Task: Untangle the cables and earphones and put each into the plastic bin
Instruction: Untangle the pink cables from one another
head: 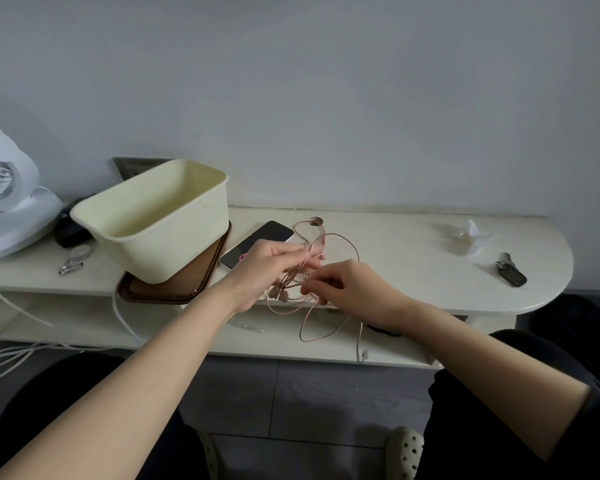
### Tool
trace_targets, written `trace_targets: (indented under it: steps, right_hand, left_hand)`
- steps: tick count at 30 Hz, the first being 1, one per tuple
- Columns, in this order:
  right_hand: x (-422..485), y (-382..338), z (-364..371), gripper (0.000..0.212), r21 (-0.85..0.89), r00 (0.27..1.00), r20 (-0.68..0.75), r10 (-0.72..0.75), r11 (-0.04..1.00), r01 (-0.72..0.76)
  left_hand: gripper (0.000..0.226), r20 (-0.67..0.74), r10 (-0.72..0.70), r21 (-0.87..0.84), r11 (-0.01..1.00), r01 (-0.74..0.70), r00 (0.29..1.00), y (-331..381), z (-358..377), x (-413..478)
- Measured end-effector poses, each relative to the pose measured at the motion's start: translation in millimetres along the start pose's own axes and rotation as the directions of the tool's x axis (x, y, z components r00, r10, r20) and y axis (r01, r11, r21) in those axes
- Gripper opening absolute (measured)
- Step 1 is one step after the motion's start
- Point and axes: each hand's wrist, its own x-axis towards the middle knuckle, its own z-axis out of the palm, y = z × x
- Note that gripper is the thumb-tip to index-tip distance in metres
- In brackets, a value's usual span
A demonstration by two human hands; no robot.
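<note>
A tangle of thin pink earphone cable [329, 237] hangs between my hands above the front of the cream table [395, 244]. My left hand [264, 268] pinches a bundle of strands near the top. My right hand [343, 285] pinches a strand lower down, at the knot. Two pale earbuds [280, 293] dangle below my left hand, and loops of cable [312, 327] droop past the table's front edge. The cream plastic bin [153, 216] stands tilted at the left, its inside showing nothing.
The bin rests on a brown tray [174, 292]. A phone [257, 242] lies behind my left hand. Nail clippers [71, 263], a white fan [7, 209], crumpled clear plastic [465, 237] and a dark key fob [510, 273] sit on the table. White cords [11, 355] hang at the left.
</note>
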Motion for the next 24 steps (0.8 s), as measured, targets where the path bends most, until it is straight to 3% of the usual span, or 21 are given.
trace_targets:
  steps: [6,10,14,17,20,24]
  right_hand:
    - [1,-1,-21,0.017,-0.016,0.994,-0.106,-0.037,0.999,0.036]
    - [1,4,-28,0.011,0.079,0.981,-0.191,-0.022,0.996,0.038]
    - [2,14,-25,0.015,0.174,0.972,-0.234,0.036,0.985,0.005]
    - [5,17,-17,0.018,0.310,0.968,-0.233,0.099,0.950,-0.022]
    - [7,20,-4,0.020,0.421,0.973,-0.185,0.140,0.906,-0.050]
    - [5,22,14,0.023,0.515,0.980,-0.098,0.172,0.852,-0.098]
  left_hand:
    - [0.025,0.116,-0.121,0.104,0.989,0.109,0.986,-5,4,-8]
    - [0.033,0.169,-0.205,-0.064,0.974,0.218,0.964,-5,4,-10]
    - [0.032,0.230,-0.133,-0.269,0.943,0.194,0.964,3,5,-14]
    - [0.031,0.235,-0.096,-0.470,0.860,0.200,0.967,6,4,-14]
    - [0.031,0.237,-0.041,-0.684,0.702,0.197,0.971,8,4,-13]
    - [0.033,0.211,0.048,-0.811,0.566,0.148,0.976,9,3,-10]
